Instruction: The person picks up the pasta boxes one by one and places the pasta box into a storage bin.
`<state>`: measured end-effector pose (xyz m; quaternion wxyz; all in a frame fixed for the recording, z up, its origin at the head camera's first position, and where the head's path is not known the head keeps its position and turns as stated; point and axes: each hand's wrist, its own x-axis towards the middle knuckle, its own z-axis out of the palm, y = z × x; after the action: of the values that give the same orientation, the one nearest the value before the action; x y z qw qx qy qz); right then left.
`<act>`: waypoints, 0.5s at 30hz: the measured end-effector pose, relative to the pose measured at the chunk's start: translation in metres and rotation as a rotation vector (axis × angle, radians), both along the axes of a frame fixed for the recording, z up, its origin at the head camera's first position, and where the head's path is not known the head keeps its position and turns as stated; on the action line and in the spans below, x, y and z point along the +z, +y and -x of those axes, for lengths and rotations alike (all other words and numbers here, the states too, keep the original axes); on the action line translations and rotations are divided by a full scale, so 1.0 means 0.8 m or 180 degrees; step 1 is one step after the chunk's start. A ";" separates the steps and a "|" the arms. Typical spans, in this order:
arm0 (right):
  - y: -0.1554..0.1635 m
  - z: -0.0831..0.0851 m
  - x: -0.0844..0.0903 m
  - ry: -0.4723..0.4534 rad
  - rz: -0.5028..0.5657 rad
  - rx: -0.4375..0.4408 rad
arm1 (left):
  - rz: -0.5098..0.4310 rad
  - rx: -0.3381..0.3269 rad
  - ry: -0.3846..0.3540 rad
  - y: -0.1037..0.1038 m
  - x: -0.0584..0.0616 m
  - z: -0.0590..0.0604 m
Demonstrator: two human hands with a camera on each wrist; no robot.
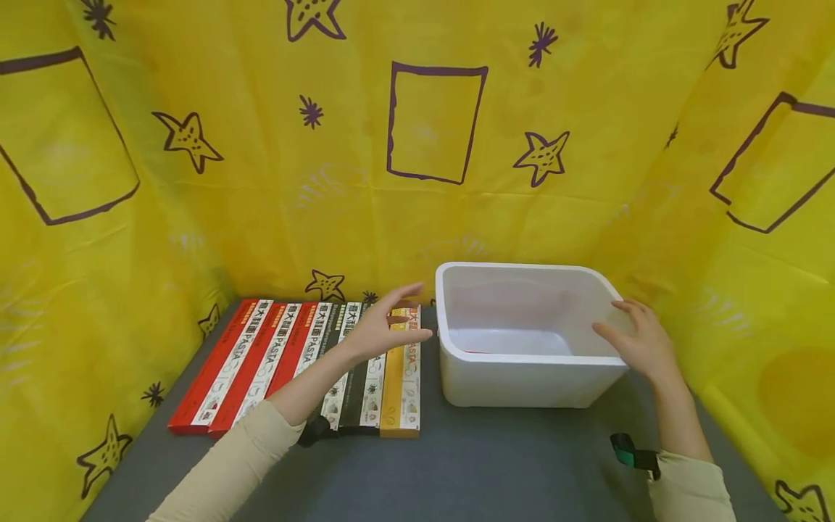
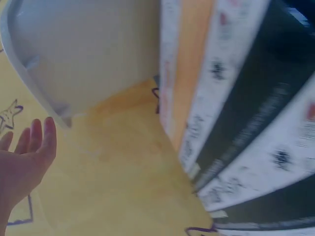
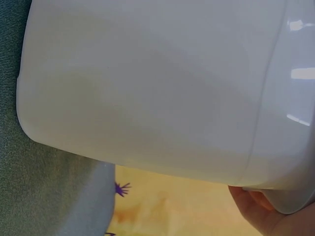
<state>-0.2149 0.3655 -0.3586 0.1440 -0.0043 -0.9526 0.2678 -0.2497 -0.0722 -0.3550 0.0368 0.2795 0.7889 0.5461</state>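
A white plastic tub [image 1: 522,380] stands on the grey table, right of centre; the part of its inside that shows holds nothing. My left hand [image 1: 420,312] hovers open, fingers spread, just left of the tub and above the far ends of a row of long pasta boxes [image 1: 306,362]. That hand [image 2: 29,147] holds nothing. My right hand [image 1: 609,317] lies with relaxed fingers at the tub's right rim. In the right wrist view its fingertips [image 3: 251,206] sit under the rim of the tub [image 3: 147,88].
The boxes lie side by side: red ones [image 1: 222,370] at the left, black ones [image 1: 355,399] in the middle, a yellow one [image 1: 391,391] beside the tub. Yellow sheets with purple stars wall in the table [image 1: 496,464] at the back and both sides.
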 end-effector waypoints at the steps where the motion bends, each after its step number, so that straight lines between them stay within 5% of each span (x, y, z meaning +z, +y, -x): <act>1: 0.000 0.000 -0.001 0.0008 0.0002 0.0004 | -0.0046 0.0010 -0.0069 -0.008 0.000 -0.006; 5: 0.002 0.003 -0.002 0.0061 0.0002 0.0024 | -0.0182 0.0103 -0.0350 -0.036 -0.002 -0.028; 10: 0.004 0.005 -0.003 0.0082 -0.0003 0.0026 | -0.0350 0.0273 -0.0622 -0.065 -0.034 -0.030; 15: 0.008 0.005 -0.007 0.0057 0.0026 0.0054 | -0.0375 0.0403 -0.0620 -0.086 -0.062 -0.033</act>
<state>-0.2185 0.3721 -0.3642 0.1503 0.0055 -0.9502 0.2729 -0.2236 -0.1411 -0.4044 0.0623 0.1765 0.7642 0.6173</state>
